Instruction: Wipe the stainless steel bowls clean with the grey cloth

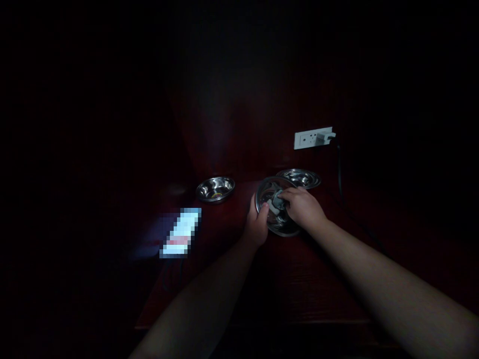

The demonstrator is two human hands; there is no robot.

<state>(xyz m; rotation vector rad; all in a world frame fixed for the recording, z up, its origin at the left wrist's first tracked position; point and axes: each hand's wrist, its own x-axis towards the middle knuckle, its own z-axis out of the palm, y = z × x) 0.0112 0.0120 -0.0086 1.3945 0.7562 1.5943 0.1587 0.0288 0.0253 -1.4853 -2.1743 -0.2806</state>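
A shiny steel bowl point(281, 231) is tilted toward me above the dark red table. My left hand point(258, 219) grips its left rim, with the thumb over the edge on the inside. Reaching over the bowl from the right, my right hand point(302, 205) has its fingers closed on a crumpled greyish cloth point(277, 200) pressed against the inner wall. Part of the cloth and the bowl's right rim are hidden behind the right hand.
Another steel bowl point(216, 190) stands at the back left, and a steel dish point(299, 177) lies behind my right hand. A lit, blurred-out screen point(181, 233) glows at the left. The wall socket point(309, 139) holds a plug with a dark cable point(340, 172). The surroundings are very dark.
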